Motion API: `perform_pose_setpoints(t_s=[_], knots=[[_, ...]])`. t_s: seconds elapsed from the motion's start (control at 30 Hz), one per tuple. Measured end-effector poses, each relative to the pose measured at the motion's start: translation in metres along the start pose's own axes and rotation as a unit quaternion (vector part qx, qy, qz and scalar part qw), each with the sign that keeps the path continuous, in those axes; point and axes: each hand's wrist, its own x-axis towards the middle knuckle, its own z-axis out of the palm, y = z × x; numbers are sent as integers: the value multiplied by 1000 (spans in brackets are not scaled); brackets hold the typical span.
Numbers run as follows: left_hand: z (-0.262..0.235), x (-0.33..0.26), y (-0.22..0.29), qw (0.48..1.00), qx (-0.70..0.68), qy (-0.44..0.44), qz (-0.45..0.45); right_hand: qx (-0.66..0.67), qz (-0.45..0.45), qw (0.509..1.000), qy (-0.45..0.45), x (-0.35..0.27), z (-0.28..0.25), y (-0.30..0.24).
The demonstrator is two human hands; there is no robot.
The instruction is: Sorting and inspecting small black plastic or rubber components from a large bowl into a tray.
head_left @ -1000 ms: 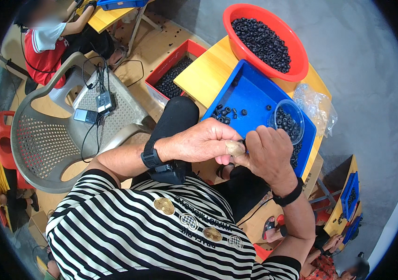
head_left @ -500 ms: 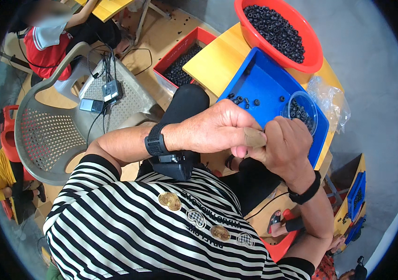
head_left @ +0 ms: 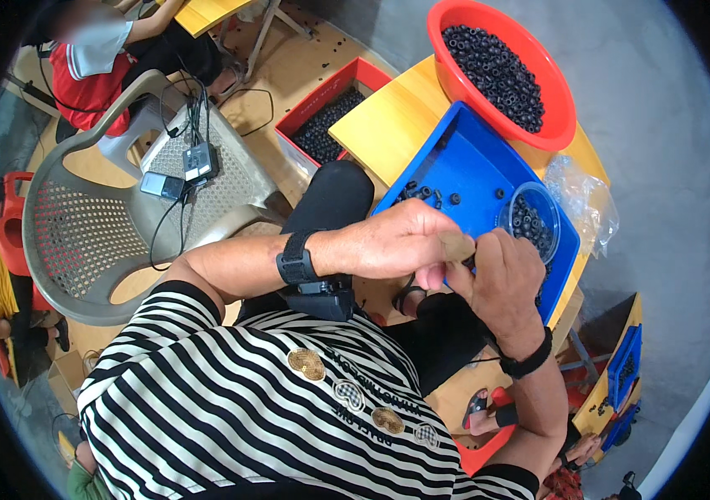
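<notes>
Both hands pinch together, the left hand (head_left: 397, 246) and right hand (head_left: 501, 279) clamped on a small tan piece (head_left: 457, 247), best kept steady over the blue tray (head_left: 463, 167).

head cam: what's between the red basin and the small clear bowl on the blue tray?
Head view: only bare blue tray floor and its rim separate the red basin from the clear bowl; loose black rings lie off left.

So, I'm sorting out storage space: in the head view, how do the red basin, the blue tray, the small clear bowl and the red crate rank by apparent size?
1. Blue tray, though it lies nearer the camera than the basin, so these two are unsure.
2. Red basin.
3. Red crate, partly hidden by the yellow table.
4. Small clear bowl, clearly smallest.
</notes>
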Motion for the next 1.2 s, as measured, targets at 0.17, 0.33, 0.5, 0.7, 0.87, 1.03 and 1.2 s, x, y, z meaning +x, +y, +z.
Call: perform_pose_setpoints(t_s=[0.17, 0.33, 0.5, 0.7, 0.87, 1.03, 1.2], knots=[[1, -5, 9, 1000, 5, -19, 15, 0, -16, 1000, 11, 3, -3, 0], [-1, -4, 4, 998, 48, -30, 12, 22, -25, 999, 3, 1, -4, -2], [-9, 0, 5, 1000, 13, 9, 15, 12, 0, 1000, 16, 8, 5, -5], [-14, -4, -7, 996, -81, 6, -31, 104, 86, 990, -37, 11, -7, -14], [-14, -9, -3, 991, -125, 3, -39, 387, 185, 902, -52, 11, -18, -13], [-13, -10, -4, 990, -126, -36, -45, 449, 224, 862, -73, 8, -19, -9], [-13, -12, -6, 988, -144, -44, -42, 583, 390, 708, -84, 2, -26, -14]])
